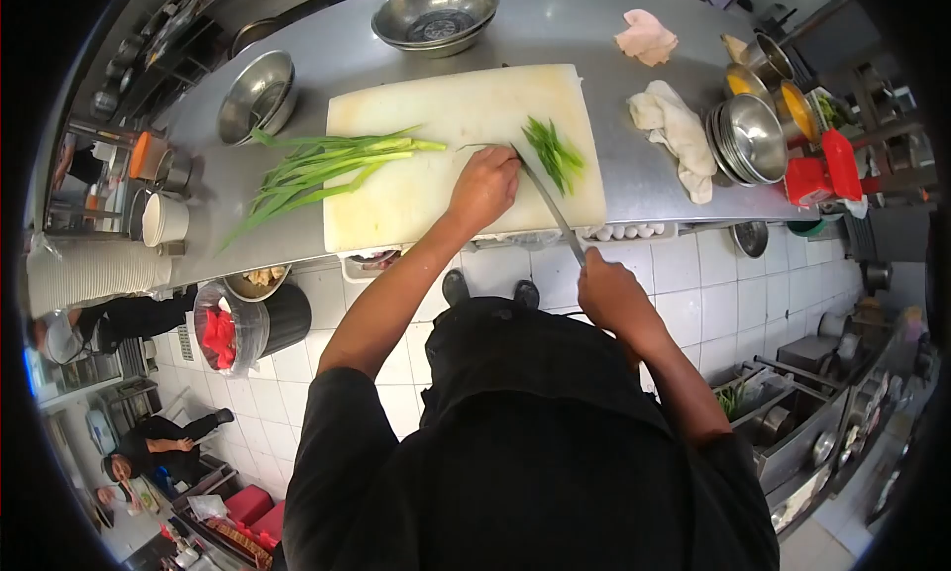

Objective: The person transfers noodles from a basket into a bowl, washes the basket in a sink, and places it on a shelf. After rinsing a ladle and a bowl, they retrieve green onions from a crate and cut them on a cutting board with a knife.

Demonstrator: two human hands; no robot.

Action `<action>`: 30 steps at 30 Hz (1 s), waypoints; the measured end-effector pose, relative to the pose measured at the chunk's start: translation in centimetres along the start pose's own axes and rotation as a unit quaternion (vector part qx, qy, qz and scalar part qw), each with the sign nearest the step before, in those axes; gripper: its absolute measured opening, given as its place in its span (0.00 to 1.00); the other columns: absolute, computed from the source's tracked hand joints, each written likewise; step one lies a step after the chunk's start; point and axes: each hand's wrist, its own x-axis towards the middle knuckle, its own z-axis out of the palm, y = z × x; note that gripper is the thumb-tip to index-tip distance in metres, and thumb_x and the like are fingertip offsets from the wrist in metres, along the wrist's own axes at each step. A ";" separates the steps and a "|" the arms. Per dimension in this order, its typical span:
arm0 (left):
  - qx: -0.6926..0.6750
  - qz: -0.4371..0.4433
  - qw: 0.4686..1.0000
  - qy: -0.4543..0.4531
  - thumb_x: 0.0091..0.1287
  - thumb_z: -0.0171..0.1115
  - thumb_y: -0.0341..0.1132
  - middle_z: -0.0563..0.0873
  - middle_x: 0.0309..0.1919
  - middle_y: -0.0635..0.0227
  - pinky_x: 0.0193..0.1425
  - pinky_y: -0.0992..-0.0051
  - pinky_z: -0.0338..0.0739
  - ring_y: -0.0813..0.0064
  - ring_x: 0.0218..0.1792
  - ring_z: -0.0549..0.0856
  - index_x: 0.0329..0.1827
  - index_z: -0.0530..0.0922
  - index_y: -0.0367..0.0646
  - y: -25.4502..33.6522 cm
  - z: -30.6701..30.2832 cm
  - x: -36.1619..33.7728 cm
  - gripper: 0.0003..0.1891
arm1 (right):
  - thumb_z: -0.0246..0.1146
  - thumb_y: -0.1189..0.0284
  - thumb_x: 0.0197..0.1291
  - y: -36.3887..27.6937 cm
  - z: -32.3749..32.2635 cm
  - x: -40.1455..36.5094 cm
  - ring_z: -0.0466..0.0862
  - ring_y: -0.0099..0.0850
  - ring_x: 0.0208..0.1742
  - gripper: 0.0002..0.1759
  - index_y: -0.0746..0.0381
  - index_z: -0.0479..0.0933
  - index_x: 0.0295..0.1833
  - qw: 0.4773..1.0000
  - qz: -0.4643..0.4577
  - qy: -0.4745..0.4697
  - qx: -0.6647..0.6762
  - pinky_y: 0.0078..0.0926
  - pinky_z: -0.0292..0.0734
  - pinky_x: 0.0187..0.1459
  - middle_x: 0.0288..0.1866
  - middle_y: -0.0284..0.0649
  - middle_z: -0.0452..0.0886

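A white cutting board (396, 101) lies on the steel counter. My left hand (485, 187) is closed near the board's middle, its fingers bent beside the blade; what it presses or holds is too small to name. In my right hand (609, 289) is the handle of a long knife (555, 207), its blade slanting up and left across the board to my left fingertips. Cut green pieces (553, 155) lie in a small pile right of the blade. Long green stalks (327, 165) spread over the board's left side and onto the counter.
Metal bowls (436, 14) stand behind the board, and another bowl (258, 98) is at the left. A crumpled cloth (674, 135) and stacked bowls (755, 140) are at the right. Below left is a bin (223, 328). Other people (168, 450) are at the far left.
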 end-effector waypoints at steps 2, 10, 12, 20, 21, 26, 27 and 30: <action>0.009 0.001 1.000 -0.008 0.52 0.62 0.23 0.81 0.38 0.61 0.52 0.65 0.75 0.62 0.43 0.80 0.34 0.82 0.36 0.2 0.1 0.2 0.07 | 0.50 0.71 0.64 0.2 0.5 1.0 0.81 0.63 0.38 0.13 0.70 0.69 0.47 1.000 -0.018 0.022 0.000 0.58 0.74 0.43 0.32 0.65 0.80; 0.058 -0.016 0.998 -0.017 0.51 0.62 0.25 0.81 0.41 0.64 0.55 0.66 0.73 0.64 0.48 0.78 0.35 0.82 0.37 -0.7 -0.2 0.0 0.08 | 0.50 0.70 0.65 1.7 -1.1 -2.5 0.80 0.64 0.38 0.12 0.68 0.69 0.47 0.999 0.010 -0.018 -0.032 0.59 0.74 0.44 0.32 0.66 0.80; 0.069 -0.020 0.997 -0.018 0.51 0.62 0.25 0.81 0.41 0.64 0.54 0.65 0.73 0.64 0.49 0.78 0.35 0.82 0.37 -0.8 -0.4 -0.1 0.08 | 0.51 0.70 0.65 2.2 -1.2 -2.1 0.81 0.64 0.38 0.13 0.68 0.69 0.48 1.000 0.004 -0.016 -0.026 0.59 0.75 0.43 0.32 0.66 0.80; -0.036 0.000 0.999 0.009 0.49 0.62 0.20 0.82 0.41 0.61 0.52 0.64 0.75 0.59 0.47 0.81 0.39 0.82 0.35 5.1 -0.2 -1.9 0.12 | 0.52 0.67 0.66 2.7 -1.8 -0.8 0.80 0.63 0.38 0.15 0.67 0.70 0.51 0.998 -0.023 0.063 0.024 0.58 0.73 0.44 0.32 0.63 0.80; -0.036 -0.002 0.999 0.008 0.49 0.62 0.20 0.82 0.41 0.61 0.52 0.64 0.75 0.59 0.47 0.81 0.39 0.82 0.35 5.2 -0.2 -2.1 0.12 | 0.51 0.67 0.67 2.7 -2.0 -0.9 0.80 0.63 0.38 0.16 0.67 0.70 0.52 0.998 -0.022 0.062 0.020 0.58 0.73 0.44 0.31 0.63 0.79; -0.008 -0.060 0.998 0.025 0.51 0.63 0.20 0.82 0.42 0.60 0.50 0.65 0.76 0.59 0.46 0.81 0.39 0.83 0.36 4.2 -1.0 -2.4 0.11 | 0.51 0.66 0.67 2.3 -2.7 -2.3 0.79 0.63 0.37 0.15 0.67 0.70 0.49 0.999 -0.006 0.034 0.035 0.59 0.72 0.44 0.30 0.64 0.79; -0.007 -0.061 0.998 0.024 0.51 0.63 0.20 0.82 0.42 0.60 0.50 0.65 0.76 0.59 0.46 0.81 0.39 0.83 0.36 3.6 -1.0 -2.2 0.11 | 0.51 0.66 0.67 2.3 -2.7 -2.5 0.79 0.63 0.37 0.14 0.67 0.70 0.48 0.999 -0.004 0.030 0.037 0.59 0.72 0.44 0.30 0.64 0.79; 0.015 -0.011 1.000 0.016 0.52 0.63 0.22 0.81 0.41 0.62 0.48 0.65 0.75 0.62 0.46 0.80 0.37 0.84 0.38 2.2 -0.6 -1.3 0.09 | 0.51 0.66 0.67 2.8 -2.3 -2.9 0.79 0.64 0.37 0.13 0.67 0.70 0.47 0.998 -0.014 0.035 0.044 0.59 0.71 0.43 0.29 0.64 0.79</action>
